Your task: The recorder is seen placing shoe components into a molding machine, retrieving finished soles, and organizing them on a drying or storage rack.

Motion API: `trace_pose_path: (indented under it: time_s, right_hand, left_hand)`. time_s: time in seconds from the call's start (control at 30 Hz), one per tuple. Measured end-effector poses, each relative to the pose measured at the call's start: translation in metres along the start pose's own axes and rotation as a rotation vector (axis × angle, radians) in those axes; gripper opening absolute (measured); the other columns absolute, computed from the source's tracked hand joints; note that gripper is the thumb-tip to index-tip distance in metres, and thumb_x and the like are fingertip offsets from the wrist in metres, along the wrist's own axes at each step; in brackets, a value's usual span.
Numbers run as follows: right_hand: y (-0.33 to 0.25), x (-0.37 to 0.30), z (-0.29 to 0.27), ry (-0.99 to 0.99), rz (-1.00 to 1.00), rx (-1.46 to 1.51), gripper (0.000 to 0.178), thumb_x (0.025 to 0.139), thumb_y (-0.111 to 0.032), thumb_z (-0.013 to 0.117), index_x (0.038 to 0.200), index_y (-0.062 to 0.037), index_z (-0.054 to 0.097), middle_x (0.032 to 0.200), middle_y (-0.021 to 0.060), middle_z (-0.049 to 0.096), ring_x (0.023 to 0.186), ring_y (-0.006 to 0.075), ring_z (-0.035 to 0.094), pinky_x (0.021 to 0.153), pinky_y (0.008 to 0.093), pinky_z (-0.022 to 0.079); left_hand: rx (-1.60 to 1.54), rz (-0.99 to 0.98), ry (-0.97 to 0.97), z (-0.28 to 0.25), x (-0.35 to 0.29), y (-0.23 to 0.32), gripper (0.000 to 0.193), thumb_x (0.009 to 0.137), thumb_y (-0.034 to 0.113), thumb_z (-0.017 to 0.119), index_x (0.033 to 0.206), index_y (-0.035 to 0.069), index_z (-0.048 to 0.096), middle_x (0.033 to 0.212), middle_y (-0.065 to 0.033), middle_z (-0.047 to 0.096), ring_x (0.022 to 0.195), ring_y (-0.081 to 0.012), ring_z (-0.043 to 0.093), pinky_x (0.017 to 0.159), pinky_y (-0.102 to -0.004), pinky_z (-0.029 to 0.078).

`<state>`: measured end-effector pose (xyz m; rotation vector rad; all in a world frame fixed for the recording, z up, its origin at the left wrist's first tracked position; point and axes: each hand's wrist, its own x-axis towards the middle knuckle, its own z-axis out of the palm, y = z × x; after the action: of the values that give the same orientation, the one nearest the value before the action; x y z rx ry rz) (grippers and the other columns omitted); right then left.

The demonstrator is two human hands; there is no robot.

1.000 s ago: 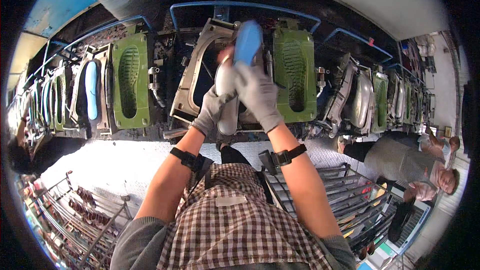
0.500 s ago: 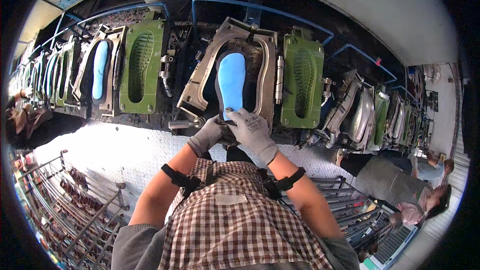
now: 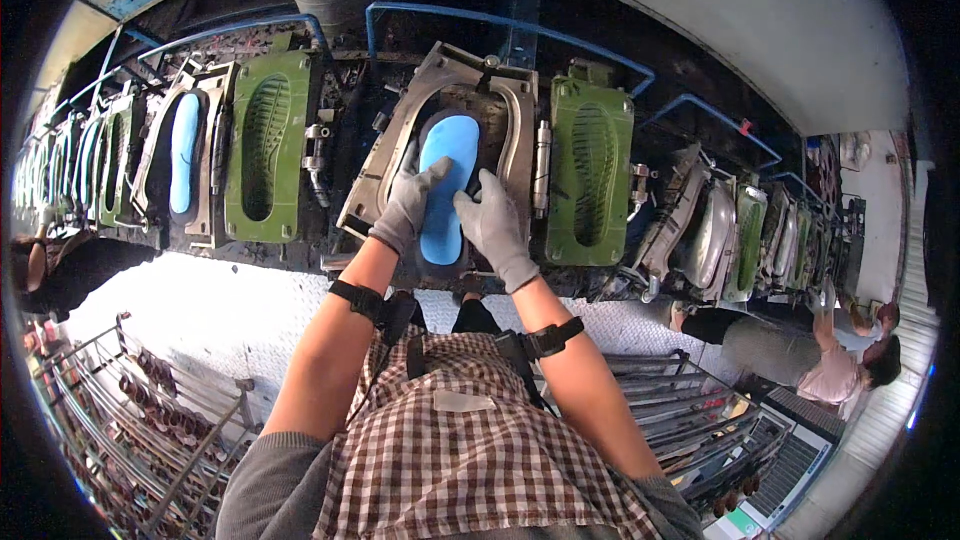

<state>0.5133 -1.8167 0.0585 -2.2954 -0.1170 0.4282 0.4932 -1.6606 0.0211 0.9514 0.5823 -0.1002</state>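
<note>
Metal mould [image 3: 520,130]; gloved hands [image 3: 455,215] seemingly pressing blue foam sole [image 3: 447,155]

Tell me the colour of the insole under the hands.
Light blue; the insole shows best in the head view, lying in the grey mould.

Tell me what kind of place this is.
Most likely a shoe-sole moulding line in a factory. A long row of open metal sole-shaped moulds with green treaded lids runs past; both gloved hands press a light blue foam sole into one mould; wire racks stand behind.
</note>
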Motion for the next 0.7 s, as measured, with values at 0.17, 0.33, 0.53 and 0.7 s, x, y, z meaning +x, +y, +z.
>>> trace_pose_path:
  time_s: [0.17,0.33,0.53,0.7]
  right_hand:
    - [-0.004,-0.02,0.004,0.267,-0.129,0.027,0.055,0.086,-0.012,0.074,0.136,-0.0012,0.053,0.081,0.0122,0.059,0.07,0.0327,0.061,0.067,0.0438,0.051]
    - [-0.006,0.017,-0.02,0.402,-0.37,-0.077,0.051,0.088,-0.009,0.069,0.137,-0.0098,0.055,0.085,0.0127,0.064,0.075,0.0321,0.066,0.069,0.0443,0.053]
    - [0.007,0.033,-0.039,0.394,-0.305,-0.112,0.047,0.091,-0.008,0.065,0.137,-0.0146,0.057,0.104,0.0142,0.072,0.089,0.0346,0.07,0.076,0.0435,0.055]
    - [0.006,0.021,-0.047,0.338,-0.406,-0.079,0.043,0.094,-0.011,0.065,0.136,-0.0107,0.058,0.119,0.0152,0.07,0.102,0.0336,0.07,0.087,0.0393,0.057]
  left_hand:
    - [-0.015,0.159,-0.136,0.02,-0.003,0.012,0.078,0.089,0.012,0.078,0.157,0.01,0.04,0.138,-0.0104,0.058,0.117,-0.0193,0.06,0.101,-0.0329,0.05]
    - [-0.111,0.178,-0.181,0.039,0.042,0.015,0.076,0.087,0.009,0.08,0.154,0.011,0.044,0.131,-0.0102,0.063,0.111,-0.018,0.063,0.096,-0.0315,0.053]
    - [0.203,0.16,0.132,0.079,0.05,0.007,0.087,0.089,0.022,0.079,0.159,0.007,0.028,0.131,-0.0148,0.06,0.111,-0.0239,0.063,0.096,-0.0357,0.053]
    - [0.609,0.308,0.003,0.028,0.025,-0.091,0.102,0.093,0.039,0.072,0.16,0.0,0.005,0.141,-0.0283,0.051,0.126,-0.0367,0.058,0.101,-0.0422,0.05]
